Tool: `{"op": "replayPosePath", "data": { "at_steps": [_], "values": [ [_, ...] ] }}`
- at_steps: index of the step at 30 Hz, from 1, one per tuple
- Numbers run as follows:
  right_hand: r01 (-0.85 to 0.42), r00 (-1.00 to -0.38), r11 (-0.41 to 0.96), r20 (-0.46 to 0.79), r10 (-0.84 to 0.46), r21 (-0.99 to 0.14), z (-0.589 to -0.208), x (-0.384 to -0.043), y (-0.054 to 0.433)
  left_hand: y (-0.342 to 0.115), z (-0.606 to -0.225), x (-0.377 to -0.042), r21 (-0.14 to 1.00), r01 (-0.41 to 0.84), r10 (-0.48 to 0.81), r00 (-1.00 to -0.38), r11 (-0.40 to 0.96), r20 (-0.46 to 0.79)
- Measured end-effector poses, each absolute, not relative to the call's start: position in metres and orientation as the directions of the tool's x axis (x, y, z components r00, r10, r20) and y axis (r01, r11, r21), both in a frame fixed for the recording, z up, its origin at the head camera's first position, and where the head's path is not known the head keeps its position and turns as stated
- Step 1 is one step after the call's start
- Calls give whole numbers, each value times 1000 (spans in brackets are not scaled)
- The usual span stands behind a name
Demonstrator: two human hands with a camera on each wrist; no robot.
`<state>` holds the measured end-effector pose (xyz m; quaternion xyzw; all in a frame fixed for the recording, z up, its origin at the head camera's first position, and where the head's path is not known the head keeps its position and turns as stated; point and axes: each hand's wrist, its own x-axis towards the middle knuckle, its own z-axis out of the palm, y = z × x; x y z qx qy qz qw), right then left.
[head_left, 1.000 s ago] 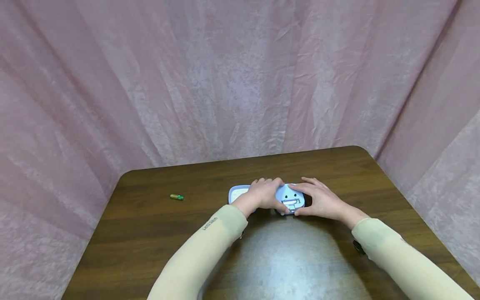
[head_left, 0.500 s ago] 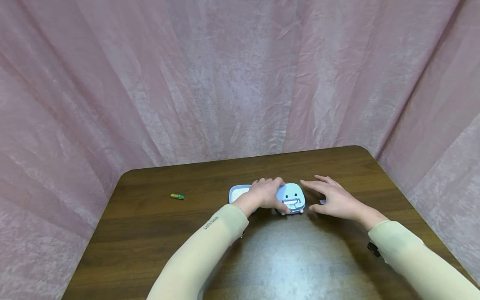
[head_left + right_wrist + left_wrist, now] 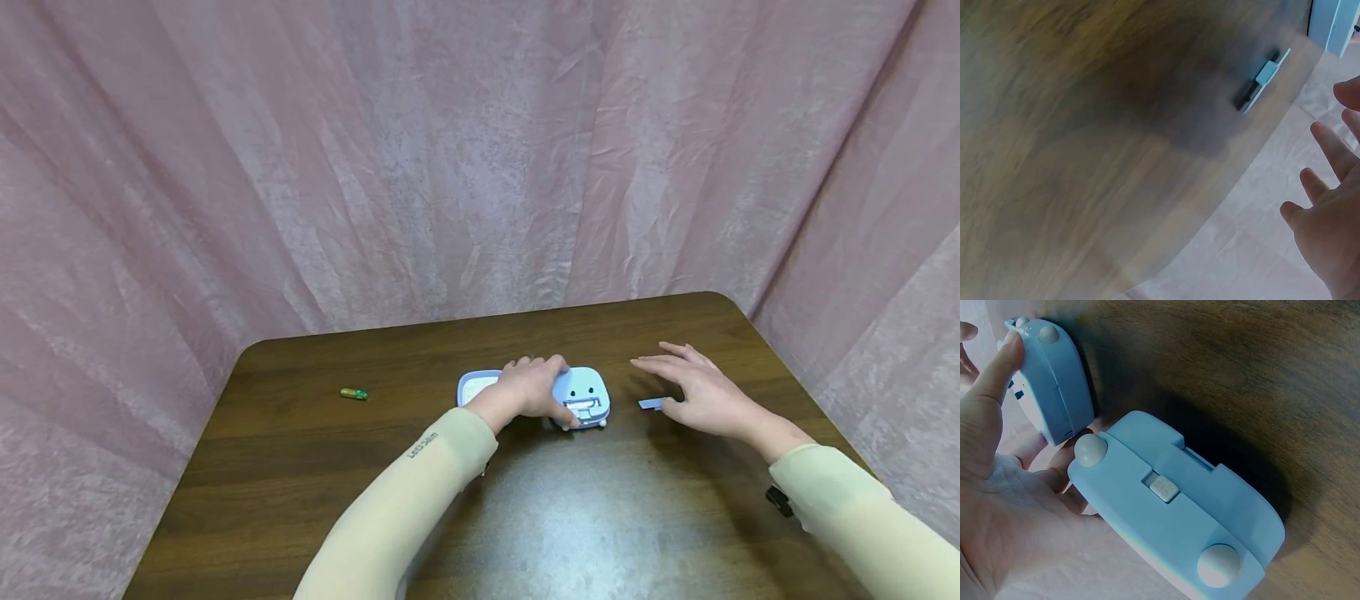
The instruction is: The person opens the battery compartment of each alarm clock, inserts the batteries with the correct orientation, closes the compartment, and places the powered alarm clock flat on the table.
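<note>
My left hand point(image 3: 528, 387) grips a light blue rounded device point(image 3: 588, 382) between thumb and fingers. On its upward face are two dark dots and an uncovered rectangular recess; too small to tell what lies inside. Under the left wrist sits a second blue piece with a pale inside point(image 3: 476, 385), partly hidden; the left wrist view shows its blue wall point(image 3: 1172, 519), with white round feet and a white latch. My right hand point(image 3: 708, 396) hovers with fingers spread, holding nothing. Below its thumb, a small blue cover point(image 3: 651, 404) lies on the table, apart from the fingers in the right wrist view.
A green and gold battery point(image 3: 354, 393) lies on the left part of the brown wooden table point(image 3: 300, 467). Pink curtains point(image 3: 450, 167) hang behind the table's far edge and along both sides.
My right hand has let go of the device's right side and moved right. The small blue cover beneath it has come into view. My left hand keeps its grip, unmoved.
</note>
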<state>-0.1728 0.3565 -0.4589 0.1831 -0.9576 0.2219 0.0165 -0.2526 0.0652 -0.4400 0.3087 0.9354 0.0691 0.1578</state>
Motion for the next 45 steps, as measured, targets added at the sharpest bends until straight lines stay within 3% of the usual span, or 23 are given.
{"op": "replayPosePath", "data": {
  "at_steps": [7, 15, 21, 45],
  "values": [
    [-419, -907, 855, 188, -377, -305, -465, -168, 368, 66, -441, -253, 222, 554, 596, -762, 802, -253],
    [-524, -811, 844, 370, -454, -113, -482, -164, 375, 66, -443, -254, 229, 547, 592, -761, 805, -266],
    [-547, -771, 836, 415, -483, -43, -490, -165, 373, 66, -442, -254, 232, 550, 596, -761, 802, -257],
    [-571, -731, 821, 467, -498, -19, -498, -167, 370, 64, -442, -253, 237, 560, 607, -755, 794, -249]
  ]
}}
